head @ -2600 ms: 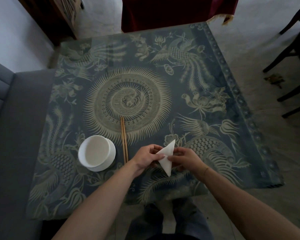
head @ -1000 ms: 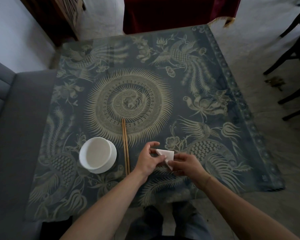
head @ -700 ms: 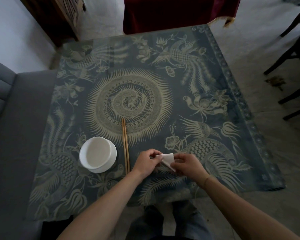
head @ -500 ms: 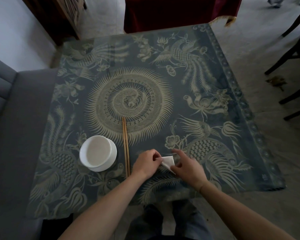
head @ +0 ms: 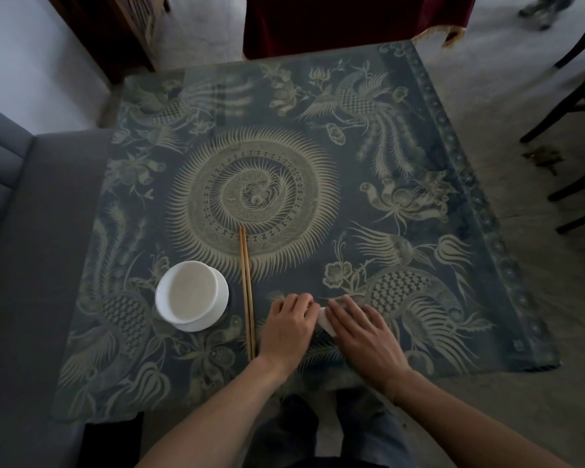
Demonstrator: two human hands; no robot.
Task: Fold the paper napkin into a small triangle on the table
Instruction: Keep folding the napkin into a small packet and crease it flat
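I press my left hand [head: 289,327] and my right hand [head: 358,332], fingers flat and close together, down on the folded napkin [head: 325,321] on the counter [head: 419,163], and I should rub hard along the fold.

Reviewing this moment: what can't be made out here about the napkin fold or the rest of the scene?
- White paper napkin, head view: mostly covered by the left hand and right hand; its final shape is unreadable.
- Right-hand fingers: motion-blurred.
- Figure at the top right edge: cut off and blurred.
- White round bowl: contents unclear in dim light.
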